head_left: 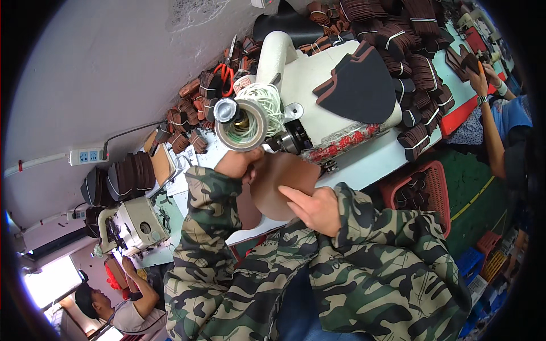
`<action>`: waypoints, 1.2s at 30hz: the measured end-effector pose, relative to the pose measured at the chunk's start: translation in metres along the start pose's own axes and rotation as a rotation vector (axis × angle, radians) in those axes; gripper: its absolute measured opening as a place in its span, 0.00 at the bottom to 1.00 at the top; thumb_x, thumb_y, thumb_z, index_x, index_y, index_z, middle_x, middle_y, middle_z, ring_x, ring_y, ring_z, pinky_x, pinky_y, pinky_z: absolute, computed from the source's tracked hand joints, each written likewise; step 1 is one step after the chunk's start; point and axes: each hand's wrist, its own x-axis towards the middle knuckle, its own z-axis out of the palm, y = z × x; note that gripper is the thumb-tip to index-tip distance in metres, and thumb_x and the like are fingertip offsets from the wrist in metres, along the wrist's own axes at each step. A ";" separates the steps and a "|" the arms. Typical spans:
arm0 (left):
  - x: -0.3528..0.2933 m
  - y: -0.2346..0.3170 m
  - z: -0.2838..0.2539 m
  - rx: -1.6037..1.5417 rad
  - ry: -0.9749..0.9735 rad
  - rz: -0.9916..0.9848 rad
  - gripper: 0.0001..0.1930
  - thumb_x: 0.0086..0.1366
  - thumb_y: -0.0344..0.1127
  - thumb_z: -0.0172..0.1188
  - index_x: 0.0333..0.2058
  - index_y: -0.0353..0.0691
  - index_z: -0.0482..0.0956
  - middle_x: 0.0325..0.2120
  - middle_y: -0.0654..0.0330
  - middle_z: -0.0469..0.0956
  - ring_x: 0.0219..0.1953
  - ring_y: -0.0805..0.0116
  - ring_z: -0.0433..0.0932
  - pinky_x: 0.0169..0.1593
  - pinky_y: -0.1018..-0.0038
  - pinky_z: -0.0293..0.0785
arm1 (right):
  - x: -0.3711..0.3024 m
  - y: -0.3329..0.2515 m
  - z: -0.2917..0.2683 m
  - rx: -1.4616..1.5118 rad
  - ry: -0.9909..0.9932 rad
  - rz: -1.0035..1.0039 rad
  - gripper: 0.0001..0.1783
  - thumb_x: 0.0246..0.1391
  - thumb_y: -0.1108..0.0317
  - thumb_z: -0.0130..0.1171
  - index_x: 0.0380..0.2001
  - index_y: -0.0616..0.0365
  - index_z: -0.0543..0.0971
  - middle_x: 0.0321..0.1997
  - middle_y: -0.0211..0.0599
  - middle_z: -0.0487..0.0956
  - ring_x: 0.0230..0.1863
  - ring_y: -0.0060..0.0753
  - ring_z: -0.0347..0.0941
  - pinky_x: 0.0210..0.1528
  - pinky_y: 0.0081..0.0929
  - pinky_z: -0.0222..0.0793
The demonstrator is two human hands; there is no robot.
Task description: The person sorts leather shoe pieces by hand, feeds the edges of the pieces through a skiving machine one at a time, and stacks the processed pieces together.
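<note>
A curved brown leather piece (276,181) lies between my hands at the front of a cream-coloured machine (298,71). My left hand (236,163) is closed at the piece's left edge, its fingertips partly hidden. From the right, my right hand (315,210) grips the same piece, index finger stretched across its surface and thumb out of sight. A second, reddish-brown piece (245,211) shows below my left hand. Just above that hand, a tape roll (242,126) and a coil of pale cord (267,102) sit by the machine.
Dark shaped pieces (358,85) are stacked on the machine. Tied brown bundles (418,68) crowd the table behind, near orange-handled scissors (226,74). A red basket (435,190) stands to the right. Co-workers sit at far right (483,113) and lower left (133,310), beside another machine (139,227).
</note>
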 end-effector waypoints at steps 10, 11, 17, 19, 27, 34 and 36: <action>0.001 -0.034 0.001 0.482 0.352 0.442 0.08 0.65 0.35 0.49 0.31 0.36 0.72 0.14 0.56 0.73 0.13 0.64 0.71 0.18 0.70 0.66 | 0.020 0.040 -0.100 -0.090 0.280 -0.093 0.17 0.45 0.78 0.54 0.41 0.55 0.78 0.23 0.42 0.74 0.23 0.42 0.72 0.27 0.34 0.66; 0.005 -0.058 -0.022 0.793 0.583 0.666 0.09 0.64 0.37 0.51 0.34 0.38 0.73 0.17 0.55 0.75 0.16 0.60 0.74 0.21 0.67 0.69 | 0.020 0.031 -0.126 -0.273 0.360 0.040 0.17 0.45 0.80 0.52 0.40 0.57 0.79 0.27 0.42 0.77 0.26 0.38 0.75 0.29 0.30 0.68; -0.011 -0.163 -0.072 1.363 0.286 0.278 0.14 0.53 0.41 0.61 0.37 0.43 0.76 0.27 0.50 0.78 0.29 0.50 0.78 0.33 0.58 0.74 | 0.030 0.084 -0.122 -0.572 0.334 -0.031 0.10 0.39 0.81 0.57 0.29 0.62 0.79 0.50 0.45 0.74 0.48 0.44 0.72 0.46 0.34 0.71; -0.010 -0.163 -0.064 1.340 0.230 0.303 0.13 0.53 0.40 0.61 0.36 0.44 0.77 0.27 0.51 0.78 0.30 0.50 0.78 0.35 0.58 0.73 | 0.028 0.083 -0.098 -0.377 0.321 -0.065 0.11 0.37 0.77 0.60 0.30 0.60 0.79 0.47 0.45 0.76 0.47 0.46 0.72 0.48 0.34 0.69; -0.046 -0.034 -0.009 0.875 -0.487 0.390 0.11 0.60 0.36 0.56 0.24 0.36 0.72 0.18 0.53 0.70 0.23 0.59 0.68 0.29 0.67 0.65 | 0.009 0.053 -0.029 0.495 -0.177 -0.168 0.16 0.49 0.69 0.60 0.43 0.59 0.78 0.43 0.47 0.78 0.43 0.44 0.76 0.49 0.31 0.69; -0.003 -0.017 -0.024 0.710 -0.167 0.349 0.13 0.61 0.38 0.51 0.30 0.32 0.75 0.18 0.49 0.72 0.22 0.59 0.70 0.32 0.65 0.67 | 0.029 0.031 0.016 1.188 -0.310 0.440 0.20 0.56 0.73 0.54 0.51 0.70 0.70 0.42 0.40 0.77 0.40 0.24 0.73 0.43 0.22 0.70; 0.002 -0.011 -0.026 0.764 -0.092 0.341 0.12 0.64 0.35 0.52 0.31 0.30 0.76 0.21 0.62 0.73 0.26 0.74 0.69 0.34 0.73 0.68 | 0.032 0.031 0.020 1.296 -0.219 0.419 0.22 0.53 0.75 0.55 0.51 0.70 0.69 0.41 0.40 0.77 0.39 0.24 0.74 0.41 0.21 0.72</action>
